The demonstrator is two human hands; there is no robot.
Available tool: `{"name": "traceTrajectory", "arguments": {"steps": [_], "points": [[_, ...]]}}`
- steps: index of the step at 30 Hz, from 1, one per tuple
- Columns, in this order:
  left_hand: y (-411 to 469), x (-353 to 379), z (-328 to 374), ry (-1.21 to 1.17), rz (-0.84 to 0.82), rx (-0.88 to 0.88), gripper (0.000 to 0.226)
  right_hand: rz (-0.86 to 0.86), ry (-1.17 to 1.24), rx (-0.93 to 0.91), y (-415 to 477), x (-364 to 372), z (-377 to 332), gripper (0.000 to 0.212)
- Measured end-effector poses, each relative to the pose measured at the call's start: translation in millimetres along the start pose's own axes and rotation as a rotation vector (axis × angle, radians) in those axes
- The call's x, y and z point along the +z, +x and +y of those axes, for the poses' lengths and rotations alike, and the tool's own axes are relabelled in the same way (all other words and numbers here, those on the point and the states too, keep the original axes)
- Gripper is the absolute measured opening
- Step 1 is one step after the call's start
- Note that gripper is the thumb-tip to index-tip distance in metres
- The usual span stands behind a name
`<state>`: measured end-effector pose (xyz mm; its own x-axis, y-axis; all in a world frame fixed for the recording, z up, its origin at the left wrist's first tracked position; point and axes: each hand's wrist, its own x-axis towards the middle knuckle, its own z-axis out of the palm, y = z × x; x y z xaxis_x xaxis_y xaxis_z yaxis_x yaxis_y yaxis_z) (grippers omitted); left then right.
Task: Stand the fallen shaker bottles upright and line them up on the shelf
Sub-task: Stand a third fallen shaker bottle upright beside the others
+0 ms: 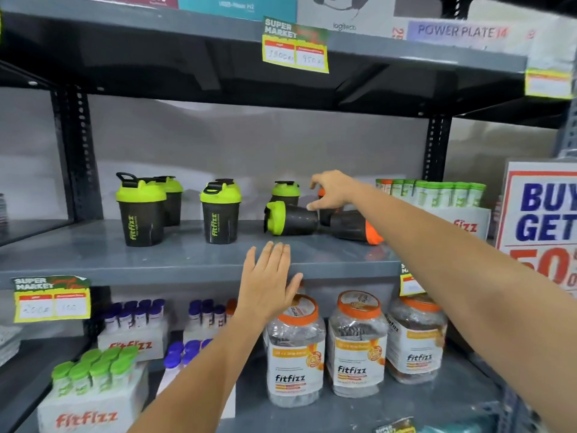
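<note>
Right hand point(331, 189) touching fallen green-lid shaker point(290, 218); left hand point(269, 279) below.

Head view, evenly and fairly brightly lit from the front and above. The underside of the upper shelf point(237, 82) lies in deep shadow, crossed by faint glossy reflections. The middle shelf point(93, 254) shows a soft sheen and weak shadows under the shaker bottles point(142, 210). Wide-angle distortion bows the shelf edges and uprights toward the frame borders. Overall softness and slight blur: price tags point(51, 300) are illegible, and the corner signage point(462, 32) smears, while central labels remain readable
</note>
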<state>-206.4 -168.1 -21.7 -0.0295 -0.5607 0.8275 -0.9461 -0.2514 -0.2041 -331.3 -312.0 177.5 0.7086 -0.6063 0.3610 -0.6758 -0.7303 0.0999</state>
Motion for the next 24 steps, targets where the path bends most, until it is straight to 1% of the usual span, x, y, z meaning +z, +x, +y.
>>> {"name": "traceTrajectory", "arguments": {"steps": [6,11,13,16,18,21,22,24], "points": [[0.1,5.0,-1.1,0.001,0.060,0.003,0.058,-0.009,0.020,0.015,8.3,5.8,-2.9,0.064],[-0.5,8.8,-4.1,0.028,0.112,0.025,0.057,-0.080,-0.025,0.029,19.4,26.7,-15.6,0.074],[-0.3,10.2,-4.6,0.037,0.129,0.034,0.056,-0.127,-0.011,0.035,26.2,36.2,-17.7,0.078],[1.6,12.7,-5.2,0.051,0.150,0.043,0.056,-0.135,0.026,0.015,37.8,44.3,-20.1,0.081],[1.7,15.5,-5.8,0.046,0.173,0.051,0.055,-0.141,0.051,-0.020,46.2,47.2,-21.1,0.089],[2.0,21.0,-7.2,0.045,0.219,0.083,0.055,-0.164,0.063,-0.112,58.5,51.0,-23.9,0.109],[2.3,22.4,-7.8,0.049,0.237,0.095,0.055,-0.190,0.041,-0.128,61.2,53.0,-25.1,0.112],[2.9,23.8,-8.4,0.059,0.261,0.112,0.055,-0.257,-0.006,-0.124,64.6,58.7,-26.2,0.111]]}}
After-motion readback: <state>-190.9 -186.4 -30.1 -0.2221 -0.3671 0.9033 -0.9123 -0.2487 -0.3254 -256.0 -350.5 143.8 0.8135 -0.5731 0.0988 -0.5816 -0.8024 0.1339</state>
